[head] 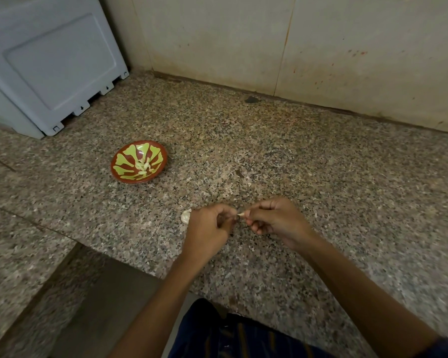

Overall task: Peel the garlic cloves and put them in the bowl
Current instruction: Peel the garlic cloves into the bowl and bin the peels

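Head view: bowl [139, 162] on desk [295, 156], several peeled cloves inside. Right hand [274, 220] fingers pinch clove [241, 215]; left hand [209, 226] fingers curled, picking at its tip. Garlic bulb [185, 216] beside left hand, unpeeled. Looks midway.

Both bare forearms reach forward from the lower edge of the view and converge toward the middle. The left hand [209, 229] shows its back to the camera, fingers curled inward toward the palm, thumb and forefinger tips brought together at its right side. The right hand [277, 221] faces it, fingers likewise curled, thumb and forefinger pinching a small pale piece between the 2 hands. The fingertips of both hands nearly meet, wrists slightly bent inward
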